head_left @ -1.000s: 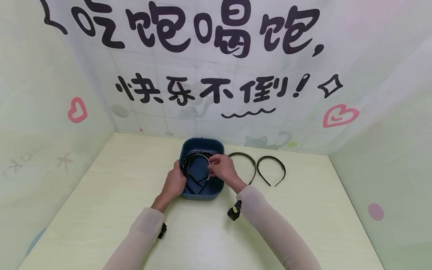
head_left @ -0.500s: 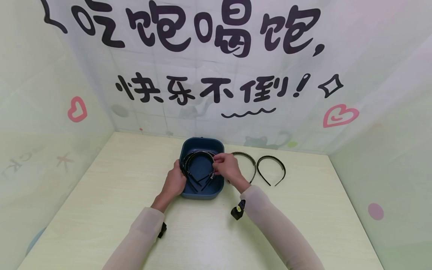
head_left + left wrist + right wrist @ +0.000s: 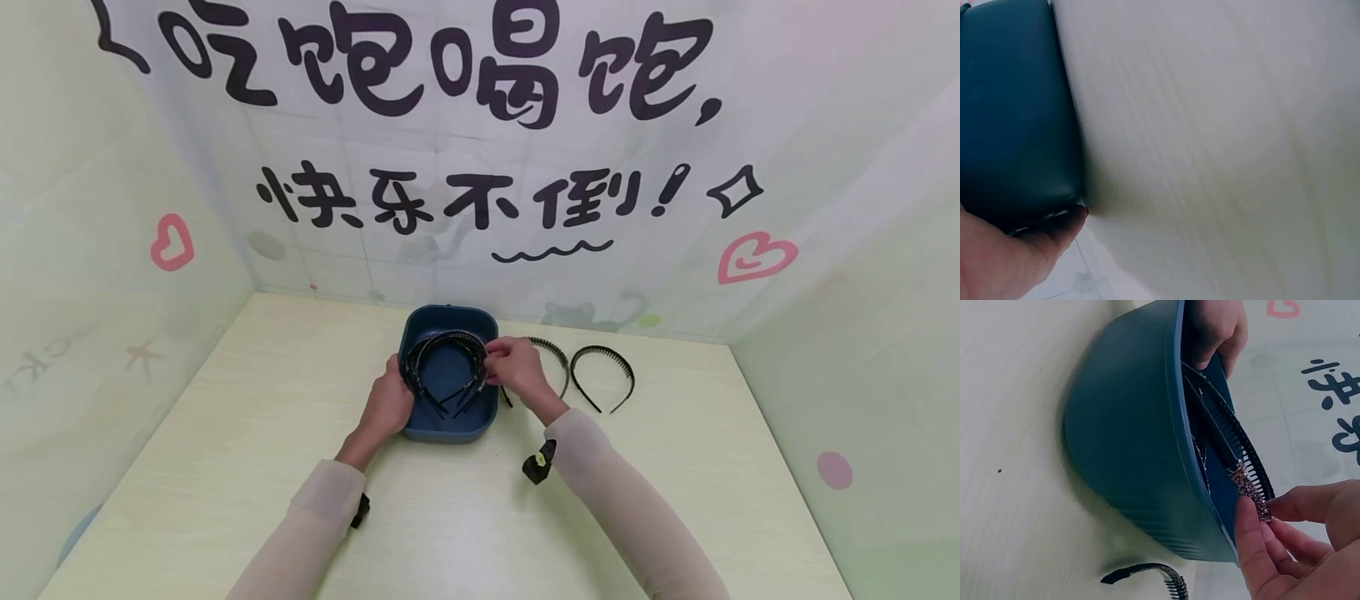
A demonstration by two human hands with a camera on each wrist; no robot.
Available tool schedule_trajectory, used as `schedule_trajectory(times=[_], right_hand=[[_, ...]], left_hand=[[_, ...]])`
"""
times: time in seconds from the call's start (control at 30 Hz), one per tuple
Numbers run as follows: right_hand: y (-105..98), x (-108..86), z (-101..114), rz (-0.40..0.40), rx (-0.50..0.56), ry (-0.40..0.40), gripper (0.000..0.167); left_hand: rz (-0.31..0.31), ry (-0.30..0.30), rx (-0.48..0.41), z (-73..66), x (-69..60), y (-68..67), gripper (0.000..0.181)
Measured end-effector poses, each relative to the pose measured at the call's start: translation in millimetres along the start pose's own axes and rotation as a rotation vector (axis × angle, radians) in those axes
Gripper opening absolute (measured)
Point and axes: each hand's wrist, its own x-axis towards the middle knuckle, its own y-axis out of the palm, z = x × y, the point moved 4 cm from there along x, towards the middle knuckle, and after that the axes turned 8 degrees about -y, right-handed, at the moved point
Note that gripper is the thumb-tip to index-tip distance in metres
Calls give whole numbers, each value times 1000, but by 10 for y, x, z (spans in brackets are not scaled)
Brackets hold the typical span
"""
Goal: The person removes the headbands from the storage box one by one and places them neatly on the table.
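Observation:
A dark blue plastic box [image 3: 447, 437] stands on the table with several dark headbands inside it. My left hand [image 3: 388, 397] grips the box's left side, its thumb reaching over the rim. At the opposite rim, my right hand [image 3: 521, 367] pinches one headband between thumb and fingers. Seen from the right wrist, that headband [image 3: 1247, 478] has comb teeth and a glittery pinkish section where the fingertips hold it, and it sticks up above the rim. The other headbands in the box overlap, so they are hard to tell apart.
To the right of the box a toothed headband [image 3: 555, 351] lies on the pale table [image 3: 465, 525], partly hidden by my right hand. Beside it lies a smaller black toothed headband [image 3: 604, 350]. Printed cloth walls [image 3: 420, 267] enclose the table at the back and both sides.
My right hand has moved rightward from inside the box to its right rim, drawing the pinched headband along. The left hand and the box have stayed in place.

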Motion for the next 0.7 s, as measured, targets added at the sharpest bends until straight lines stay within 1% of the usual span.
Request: schedule_trajectory(times=[0.2, 0.4, 0.7], right_hand=[[-140, 13, -27, 1, 70, 14, 32], [-327, 19, -57, -1, 116, 37, 33], [-620, 42, -140, -45, 142, 69, 34]], left_hand=[[-8, 9, -4, -16, -2, -3, 45], [-6, 7, 0, -23, -2, -7, 46], [-7, 2, 2, -5, 3, 4, 46]])
